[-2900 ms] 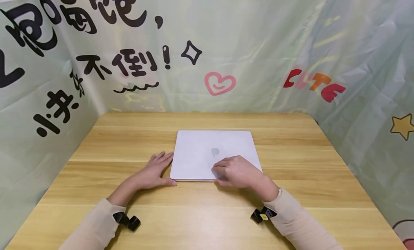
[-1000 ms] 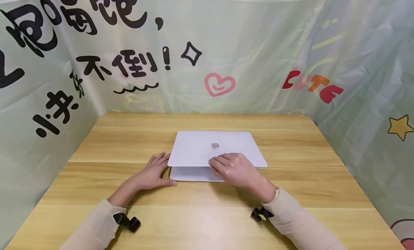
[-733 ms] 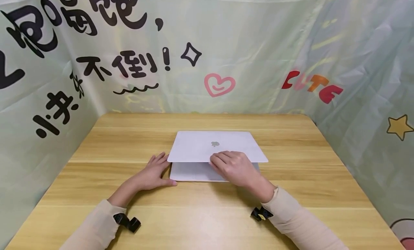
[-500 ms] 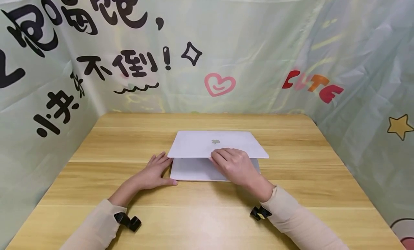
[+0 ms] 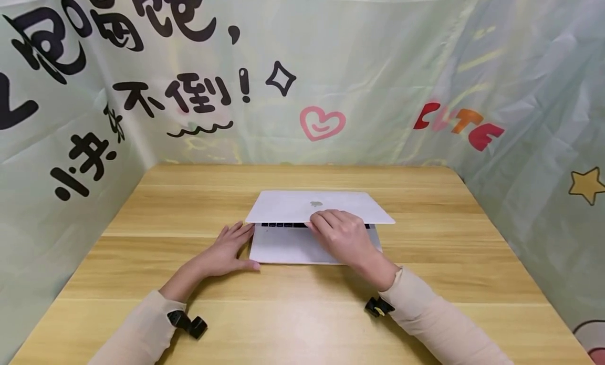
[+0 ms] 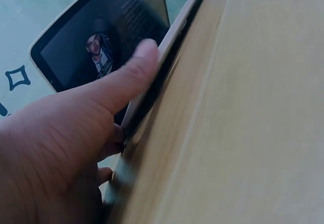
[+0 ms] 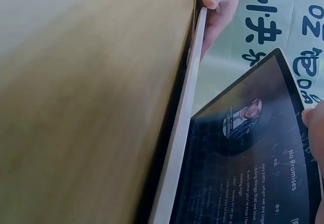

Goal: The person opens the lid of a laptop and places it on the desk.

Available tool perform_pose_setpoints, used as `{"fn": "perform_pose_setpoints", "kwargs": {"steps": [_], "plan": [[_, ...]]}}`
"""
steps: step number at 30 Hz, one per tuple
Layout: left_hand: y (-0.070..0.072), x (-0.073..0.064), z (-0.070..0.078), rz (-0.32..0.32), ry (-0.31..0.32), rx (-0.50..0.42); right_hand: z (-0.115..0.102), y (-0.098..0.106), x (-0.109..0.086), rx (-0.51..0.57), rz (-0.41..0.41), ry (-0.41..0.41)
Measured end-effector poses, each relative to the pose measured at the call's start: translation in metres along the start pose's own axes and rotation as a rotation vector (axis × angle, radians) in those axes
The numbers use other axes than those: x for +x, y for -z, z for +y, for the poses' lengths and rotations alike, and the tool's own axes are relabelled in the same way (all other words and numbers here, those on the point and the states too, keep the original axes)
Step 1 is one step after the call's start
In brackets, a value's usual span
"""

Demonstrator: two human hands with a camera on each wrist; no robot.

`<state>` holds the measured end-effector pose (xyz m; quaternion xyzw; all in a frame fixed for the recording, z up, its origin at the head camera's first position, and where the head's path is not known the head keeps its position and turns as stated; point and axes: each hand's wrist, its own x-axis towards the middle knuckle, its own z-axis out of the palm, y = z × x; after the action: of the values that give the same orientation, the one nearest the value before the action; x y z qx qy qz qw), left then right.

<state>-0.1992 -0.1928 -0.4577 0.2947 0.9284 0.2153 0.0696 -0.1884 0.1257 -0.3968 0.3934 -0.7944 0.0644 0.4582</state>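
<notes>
A silver laptop (image 5: 293,247) lies on the wooden table, its lid (image 5: 283,208) raised partway from the base. My right hand (image 5: 347,239) pinches the middle of the lid's front edge, fingers on top; in the right wrist view its thumb (image 7: 307,116) is at the screen's edge. My left hand (image 5: 219,257) rests at the base's front left corner, its fingers spread along the left side and its thumb by the front edge. The lit screen (image 7: 253,153) shows lines of text and a round picture. The right hand hides part of the keyboard.
The wooden table (image 5: 189,202) reaches back to a pale green printed cloth (image 5: 378,65) that hangs behind and at both sides. A small black camera is strapped at each sleeve cuff.
From closed, the laptop's lid has swung up and back with my right hand, which now grips its edge. A strip of keyboard has come into view. The left hand has stayed at the corner.
</notes>
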Motion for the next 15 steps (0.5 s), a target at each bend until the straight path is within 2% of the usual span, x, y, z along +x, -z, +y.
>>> {"fn": "perform_pose_setpoints", "kwargs": {"steps": [10,15], "plan": [[-0.003,0.001,0.001,0.018,0.029,0.019,0.004,0.000,0.006,0.018,-0.024,-0.020],[-0.002,0.001,0.002,0.018,0.046,-0.007,0.007,0.000,0.012,0.023,-0.021,-0.050]]}}
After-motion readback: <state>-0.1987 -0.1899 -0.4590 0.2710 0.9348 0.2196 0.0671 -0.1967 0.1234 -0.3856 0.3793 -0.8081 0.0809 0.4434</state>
